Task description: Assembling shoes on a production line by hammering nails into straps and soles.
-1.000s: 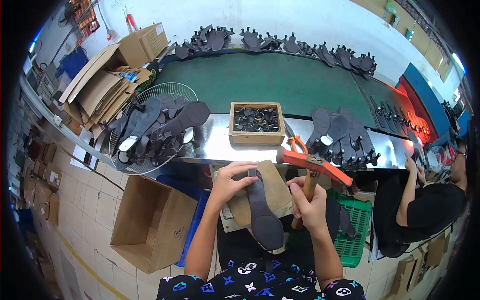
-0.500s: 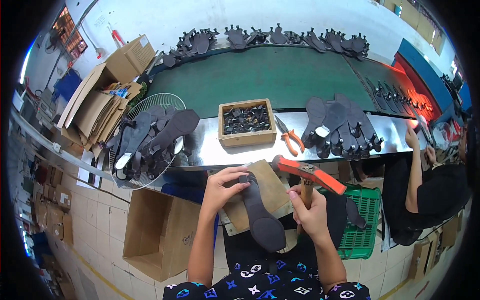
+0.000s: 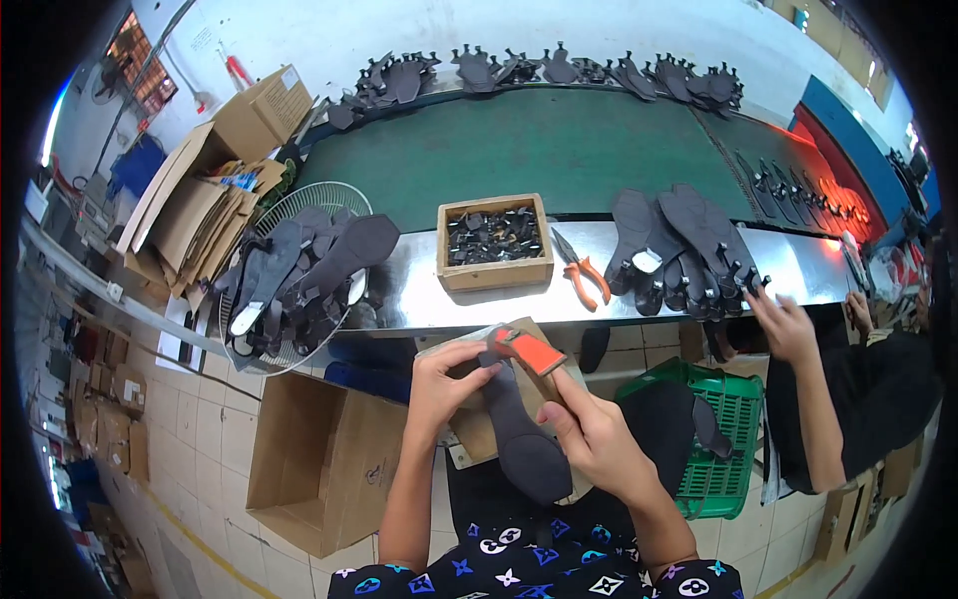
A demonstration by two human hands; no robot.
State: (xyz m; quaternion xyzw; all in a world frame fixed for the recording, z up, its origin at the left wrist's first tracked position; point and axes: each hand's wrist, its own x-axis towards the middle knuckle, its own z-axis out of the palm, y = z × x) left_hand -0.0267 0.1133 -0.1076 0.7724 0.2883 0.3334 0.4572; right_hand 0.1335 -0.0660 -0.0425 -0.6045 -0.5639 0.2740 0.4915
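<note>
My left hand (image 3: 442,387) is closed, thumb and fingers pinched round the heel end of a dark shoe sole (image 3: 534,459). The sole lies slanted with its broad toe part toward my body, over a tan board (image 3: 477,431) at my lap. In my right hand (image 3: 606,446) is a hammer (image 3: 531,349) with an orange head, gripped by its handle, which my fingers mostly hide. The hammer head is at the heel end, right beside my left fingertips; whether it touches the heel I cannot tell.
On the metal bench are a wooden box (image 3: 495,284) of small black pieces, orange-handled pliers (image 3: 582,275) and piled soles (image 3: 689,225). A wire basket (image 3: 334,190) of soles stands left. Below are a cardboard box (image 3: 289,459) and a green crate (image 3: 733,399). A co-worker's hand (image 3: 788,329) reaches in.
My right hand has brought the hammer left and down to the heel end. My left hand keeps its hold. The co-worker's hand has moved over to the piled soles.
</note>
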